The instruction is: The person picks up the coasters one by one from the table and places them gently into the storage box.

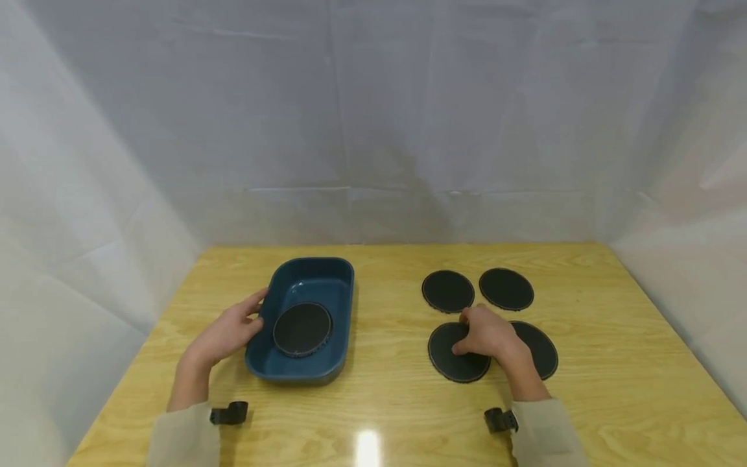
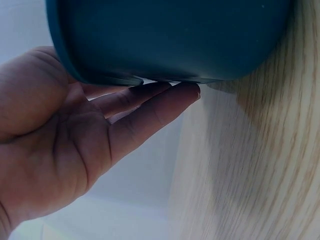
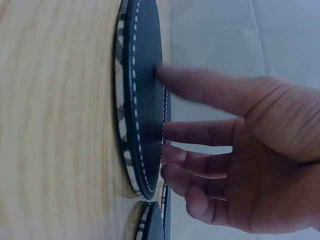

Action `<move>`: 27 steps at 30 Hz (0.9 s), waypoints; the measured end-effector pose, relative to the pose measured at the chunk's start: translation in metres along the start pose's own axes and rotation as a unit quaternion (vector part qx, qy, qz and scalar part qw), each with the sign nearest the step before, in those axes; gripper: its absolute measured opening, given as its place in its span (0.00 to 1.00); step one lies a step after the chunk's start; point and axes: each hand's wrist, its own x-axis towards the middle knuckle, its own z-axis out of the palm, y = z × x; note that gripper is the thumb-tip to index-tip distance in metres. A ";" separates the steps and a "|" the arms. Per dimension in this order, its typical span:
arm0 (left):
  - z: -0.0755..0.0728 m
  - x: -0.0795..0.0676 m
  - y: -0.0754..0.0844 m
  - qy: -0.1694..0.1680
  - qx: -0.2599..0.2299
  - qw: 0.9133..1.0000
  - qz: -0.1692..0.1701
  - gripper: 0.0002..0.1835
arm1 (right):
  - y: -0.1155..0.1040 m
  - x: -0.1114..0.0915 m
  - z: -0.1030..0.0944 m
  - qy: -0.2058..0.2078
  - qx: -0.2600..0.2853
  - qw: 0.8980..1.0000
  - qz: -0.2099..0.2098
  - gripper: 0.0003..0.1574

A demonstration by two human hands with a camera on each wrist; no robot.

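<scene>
Right hand (image 1: 489, 331), fingers loosely spread, partly covers one black disc (image 1: 448, 363) (thumb tip blurred).

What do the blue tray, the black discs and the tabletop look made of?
Blue tray: glossy plastic or glazed ceramic; the inside catches small highlights.
Black discs: probably matt leather or imitation; white stitching runs round the rim.
Tabletop: glossy wood or laminate; grain and a bright reflection show.

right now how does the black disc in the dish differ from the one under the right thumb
The dish disc lies inside the blue dish; the table disc lies on the table. The right hand reaches over the table disc; no hand is over the dish disc. The table disc has other discs close by; the dish disc shows alone. Both are round and black.
</scene>
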 end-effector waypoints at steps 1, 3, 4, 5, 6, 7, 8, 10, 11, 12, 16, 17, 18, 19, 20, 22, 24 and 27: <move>0.000 0.000 0.000 0.000 -0.001 1.000 -0.001 0.33 | 0.000 -0.001 0.000 -0.002 -0.005 1.000 0.001 0.40; 0.001 0.001 0.001 -0.002 -0.002 1.000 -0.005 0.33 | 0.000 -0.002 0.000 -0.004 -0.015 1.000 0.002 0.43; 0.001 0.001 0.001 -0.002 -0.003 1.000 -0.006 0.33 | 0.000 -0.002 0.000 -0.004 -0.017 1.000 0.003 0.44; 0.001 0.001 0.002 -0.002 -0.003 1.000 -0.008 0.33 | 0.000 -0.002 0.000 -0.004 -0.020 1.000 0.003 0.44; 0.001 0.000 0.002 -0.002 -0.002 1.000 -0.010 0.33 | -0.001 -0.003 0.000 -0.002 -0.022 1.000 0.004 0.44; 0.001 0.000 0.003 -0.002 -0.001 1.000 -0.010 0.33 | -0.001 -0.002 0.000 -0.001 -0.022 1.000 0.003 0.43; 0.001 0.000 0.003 0.000 0.000 1.000 -0.011 0.33 | -0.001 -0.002 0.000 0.001 -0.020 1.000 0.003 0.43; 0.001 -0.001 0.003 0.003 0.003 1.000 -0.010 0.33 | -0.001 -0.001 0.000 0.004 -0.016 1.000 0.003 0.42; 0.000 -0.001 0.003 0.003 0.004 1.000 -0.010 0.33 | -0.001 0.000 0.001 0.005 -0.013 1.000 0.002 0.42; 0.000 -0.001 0.003 0.004 0.004 1.000 -0.010 0.33 | -0.001 0.000 0.001 0.006 -0.009 1.000 0.002 0.42; 0.001 -0.001 0.001 0.001 0.001 1.000 -0.011 0.33 | 0.001 0.001 0.003 0.007 0.007 1.000 0.001 0.40; 0.002 -0.001 0.001 -0.001 0.001 1.000 -0.011 0.33 | 0.002 0.001 0.003 0.006 0.013 1.000 -0.001 0.40; 0.002 -0.001 0.000 -0.001 0.001 1.000 -0.011 0.33 | 0.002 0.001 0.004 0.006 0.020 1.000 -0.003 0.40; 0.003 -0.001 0.000 -0.001 0.002 1.000 -0.012 0.33 | 0.002 0.000 0.004 0.006 0.028 1.000 -0.004 0.40; 0.003 -0.001 -0.001 0.000 0.003 1.000 -0.012 0.33 | 0.002 0.000 0.005 0.005 0.036 0.999 -0.005 0.40; 0.004 -0.001 -0.001 0.003 0.006 1.000 -0.013 0.33 | 0.002 0.000 0.005 0.005 0.051 0.999 -0.008 0.40; 0.004 -0.001 0.000 0.007 0.007 1.000 -0.012 0.33 | 0.000 -0.001 0.004 0.007 0.062 0.998 -0.013 0.38; 0.004 0.001 0.001 0.008 0.003 1.000 -0.012 0.33 | -0.001 -0.002 0.001 0.017 0.081 0.996 -0.028 0.32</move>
